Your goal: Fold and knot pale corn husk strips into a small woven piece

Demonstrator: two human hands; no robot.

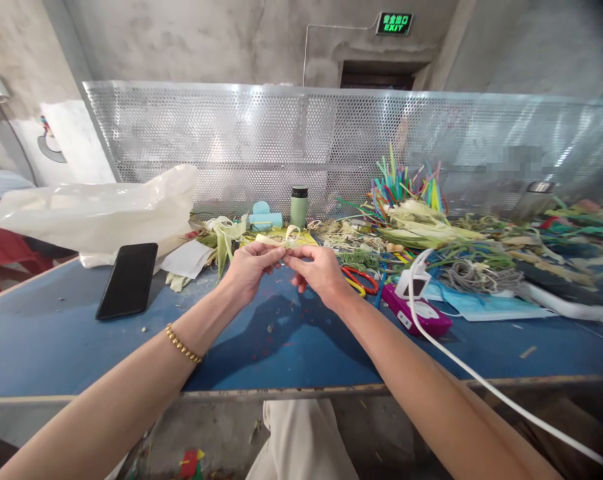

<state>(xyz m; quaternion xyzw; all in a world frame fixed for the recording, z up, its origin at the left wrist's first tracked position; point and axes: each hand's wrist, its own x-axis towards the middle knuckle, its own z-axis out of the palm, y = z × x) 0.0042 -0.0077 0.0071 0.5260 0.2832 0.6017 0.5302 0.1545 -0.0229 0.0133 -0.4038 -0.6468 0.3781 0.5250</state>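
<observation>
Over the middle of the blue table, my left hand (249, 268) and my right hand (320, 272) meet fingertip to fingertip. Both pinch a thin pale-yellow corn husk strip (292, 236), which rises above the fingers in a small loop. Part of the strip is hidden behind the fingertips. Just past my hands lie loose pale husks (226, 235). A pair of scissors with red handles (365, 283) rests close to the right of my right hand.
A black phone (127, 281) and a white plastic bag (131, 210) are on the left. A green bottle (298, 208) stands behind my hands. Rightward are a purple power strip (434, 319) with a white cable, a blue face mask (496, 305) and colourful pipe cleaners (389, 190).
</observation>
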